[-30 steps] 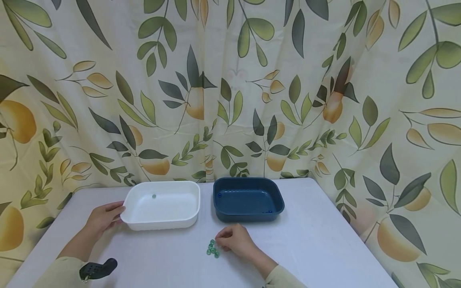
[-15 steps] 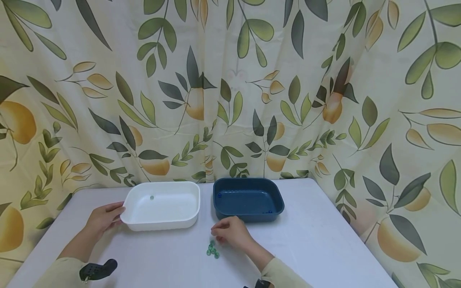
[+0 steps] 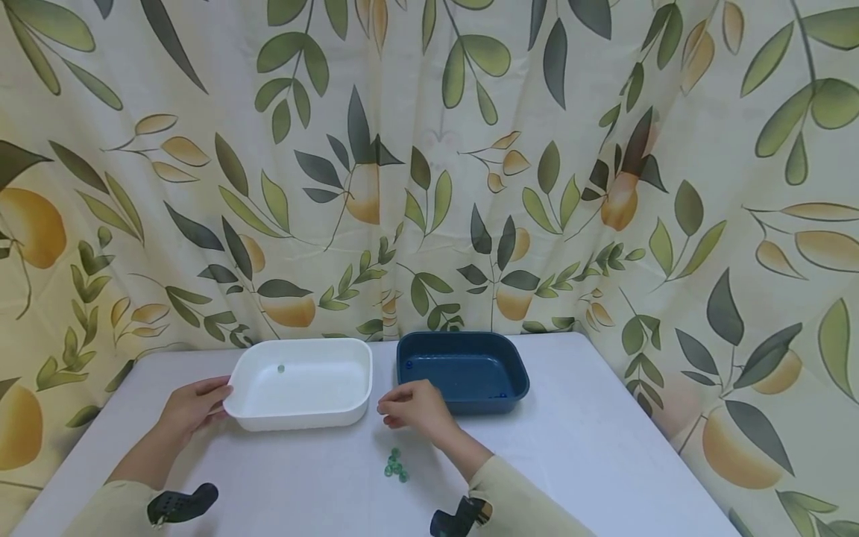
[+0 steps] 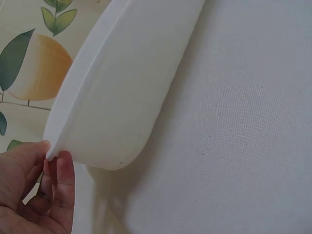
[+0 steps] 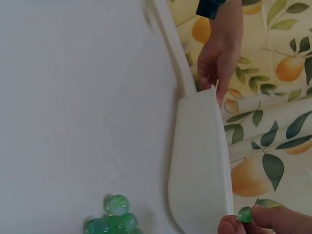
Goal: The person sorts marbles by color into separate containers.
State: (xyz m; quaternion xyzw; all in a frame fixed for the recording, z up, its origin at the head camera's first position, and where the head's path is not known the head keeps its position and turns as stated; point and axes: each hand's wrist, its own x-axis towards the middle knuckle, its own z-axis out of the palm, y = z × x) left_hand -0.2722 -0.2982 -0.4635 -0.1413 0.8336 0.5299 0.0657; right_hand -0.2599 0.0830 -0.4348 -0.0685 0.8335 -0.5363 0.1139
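My left hand [image 3: 193,406] pinches the left rim of a white plastic basin [image 3: 302,420], thumb on top and fingers beneath, as the left wrist view shows. One pale green marble [image 3: 281,368] lies inside that basin. Between thumb and fingertip my right hand [image 3: 423,410] holds a green marble [image 5: 244,214], plain in the right wrist view. This hand hovers over the gap between the white basin and a dark blue basin [image 3: 463,406], hiding part of the blue one's front left corner. Below it, several green marbles [image 3: 396,468] sit clustered on the table.
In the blue basin are a few dark blue marbles [image 3: 409,365]. Both basins stand side by side near the back of the white-covered table [image 3: 604,447]. A patterned curtain [image 3: 429,186] hangs behind the table. Each forearm carries a black wrist device [image 3: 183,503].
My right hand has lifted from the green cluster with a marble and moved up and left towards the white basin. The marble inside the white basin has rolled slightly left. My left hand stays put.
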